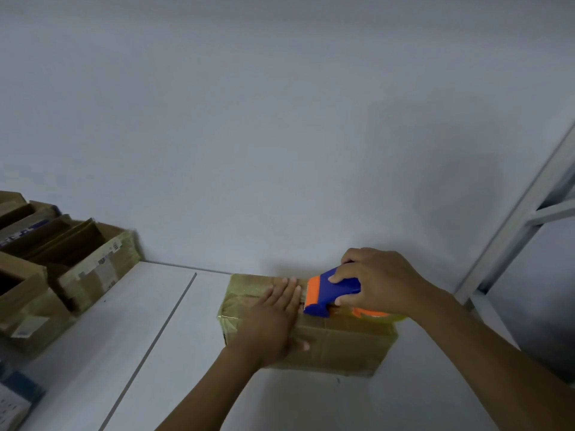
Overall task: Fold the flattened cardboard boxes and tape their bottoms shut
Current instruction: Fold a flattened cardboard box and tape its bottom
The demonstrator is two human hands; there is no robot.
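Taping step under way. Right hand [378, 283] grips the blue-orange tape dispenser [329, 290] on top of the cardboard box [339, 340]; left hand [275, 315] lies flat, fingers straight, pressing the flaps down. Best approach, I'd say: keep the left palm just ahead of the dispenser, pull straight along the seam, hold the tape taut. Box sits bottom-up on the white counter [140, 353], against the wall, brown, creased, glossy tape already at its left end.

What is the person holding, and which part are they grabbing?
The right hand grips the blue-and-orange tape dispenser by its blue body, fingers curled over it. The left hand holds nothing; it presses flat on the cardboard box.
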